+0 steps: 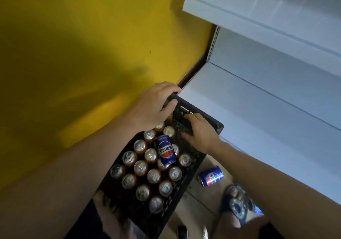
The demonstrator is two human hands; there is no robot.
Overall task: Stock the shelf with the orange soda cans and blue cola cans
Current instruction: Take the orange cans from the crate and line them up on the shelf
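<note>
1. A yellow wall [73, 44] fills the left. On the right stands a pale shelf unit whose lower shelf [258, 113] is bare where it shows.
2. A black crate [208, 122] is the landmark. Its far end reaches over the near left corner of the lower shelf; I cannot tell whether it rests there.
3. The orange soda cans [141, 167] stand upright in rows across the near and middle part of the crate. One blue cola can [166, 152] lies on its side on top of them.
4. Another blue can [211, 178] lies on the floor [199, 201] just right of the crate, near a sandalled foot [234, 201].
5. The left hand [155, 105] grips the crate's far left corner, fingers curled over the rim and thumb inside.
6. The right hand [199, 133] lies in the bare far end of the crate, fingers spread and holding nothing.
7. Handling, as I judge it: full cans are fairly heavy for their size, stiff in the wall, smooth and prone to roll.
8. The cola can lying loose comes first; take it round the middle of its body.
9. An upright can packed among its neighbours is best pinched at the top rim, lifted clear, then gripped round the side.
10. Dropping one risks a dent.
</note>
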